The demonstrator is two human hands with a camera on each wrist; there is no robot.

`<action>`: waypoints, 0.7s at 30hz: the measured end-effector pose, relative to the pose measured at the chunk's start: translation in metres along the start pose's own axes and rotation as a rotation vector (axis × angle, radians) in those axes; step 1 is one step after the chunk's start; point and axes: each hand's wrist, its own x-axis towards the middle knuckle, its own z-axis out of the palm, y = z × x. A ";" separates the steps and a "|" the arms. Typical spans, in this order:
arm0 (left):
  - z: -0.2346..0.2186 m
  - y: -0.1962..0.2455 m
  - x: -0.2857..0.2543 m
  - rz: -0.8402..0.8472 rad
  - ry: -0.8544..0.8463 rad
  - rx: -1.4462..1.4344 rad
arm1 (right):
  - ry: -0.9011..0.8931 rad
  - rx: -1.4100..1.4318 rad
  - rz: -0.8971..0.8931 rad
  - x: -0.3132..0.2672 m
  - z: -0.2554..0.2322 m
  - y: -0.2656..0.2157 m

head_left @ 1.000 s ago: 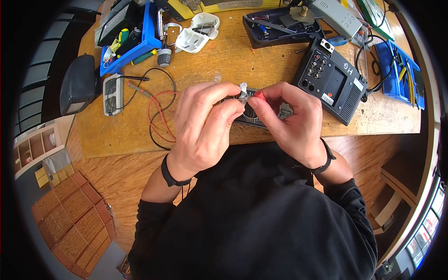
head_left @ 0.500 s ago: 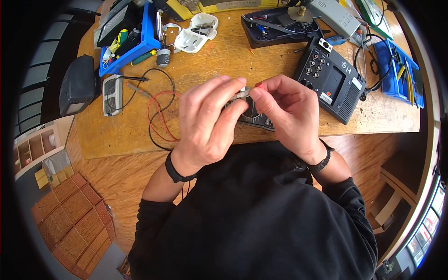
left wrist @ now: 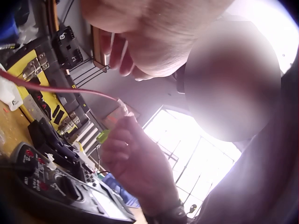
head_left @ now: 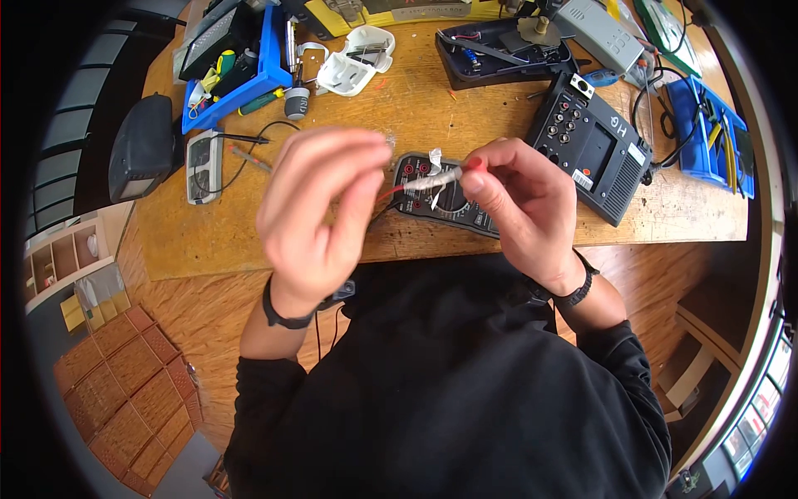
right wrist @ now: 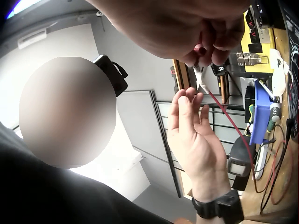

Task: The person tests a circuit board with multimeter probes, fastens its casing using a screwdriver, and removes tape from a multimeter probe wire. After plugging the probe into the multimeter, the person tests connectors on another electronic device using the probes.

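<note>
In the head view, my right hand (head_left: pixel 532 212) pinches the red end of a test lead (head_left: pixel 475 164) between thumb and index finger. White tape (head_left: pixel 436 180) is wrapped round the lead beside that red end, with a loose flap hanging down. From the tape, the red wire (right wrist: pixel 226 112) runs down toward the bench in the right wrist view. My left hand (head_left: pixel 320 220) is apart from the tape, to its left, fingers relaxed and holding nothing. Below both hands lies a black multimeter (left wrist: pixel 60 191) with a round dial, partly hidden by the right hand in the head view.
A black device with connectors (head_left: pixel 603 145) lies at the right, near a blue bin (head_left: pixel 706 166). At the back stand an open black case (head_left: pixel 474 71) and a white bit box (head_left: pixel 345 75). Another blue bin (head_left: pixel 270 66) holds tools at the left, behind a grey meter (head_left: pixel 202 170).
My left hand has let go of the taped lead and moved left, its fingers loosening. The right hand still pinches the red end. The taped section and the multimeter have come into fuller view.
</note>
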 end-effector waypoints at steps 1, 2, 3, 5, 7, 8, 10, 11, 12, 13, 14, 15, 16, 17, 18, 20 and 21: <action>-0.001 -0.004 0.003 -0.127 -0.061 -0.111 | -0.005 0.000 -0.002 0.002 -0.003 0.000; -0.001 -0.004 0.006 -0.269 -0.170 -0.186 | -0.057 -0.140 -0.192 0.006 -0.006 0.002; -0.001 -0.009 0.008 -0.272 -0.164 -0.183 | -0.109 -0.278 -0.382 0.008 -0.008 0.002; 0.001 -0.024 0.013 -0.619 -0.593 -0.687 | -0.131 -0.317 -0.452 0.009 -0.008 0.001; -0.002 -0.031 0.021 -0.649 -0.779 -0.770 | -0.157 -0.395 -0.584 0.008 -0.008 0.001; -0.001 -0.036 0.020 -0.699 -0.878 -0.982 | -0.161 -0.427 -0.580 0.005 -0.009 0.000; 0.004 -0.045 0.020 -0.719 -1.013 -1.232 | -0.167 -0.426 -0.590 0.003 -0.010 0.000; 0.006 -0.046 0.019 -0.719 -1.012 -1.233 | -0.170 -0.425 -0.601 0.003 -0.010 0.000; 0.009 -0.047 0.018 -0.732 -1.027 -1.273 | -0.171 -0.425 -0.601 0.003 -0.010 0.000; 0.011 -0.048 0.018 -0.744 -1.041 -1.313 | -0.173 -0.429 -0.602 0.003 -0.010 0.001; 0.011 -0.050 0.019 -0.745 -1.040 -1.314 | -0.176 -0.432 -0.604 0.003 -0.010 0.002; 0.012 -0.052 0.022 -0.723 -1.078 -1.278 | -0.177 -0.432 -0.604 0.003 -0.010 0.002; 0.012 -0.054 0.023 -0.702 -1.117 -1.241 | -0.177 -0.434 -0.601 0.002 -0.010 0.002; 0.011 -0.057 0.023 -0.702 -1.118 -1.241 | -0.176 -0.436 -0.597 0.002 -0.010 0.002; 0.011 -0.060 0.022 -0.730 -1.114 -1.223 | -0.175 -0.437 -0.596 0.002 -0.011 0.003; 0.013 -0.065 0.017 -0.760 -1.113 -1.207 | -0.191 -0.412 -0.590 0.002 -0.012 0.003; 0.016 -0.069 0.012 -0.729 -1.071 -1.214 | -0.191 -0.412 -0.589 0.002 -0.012 0.004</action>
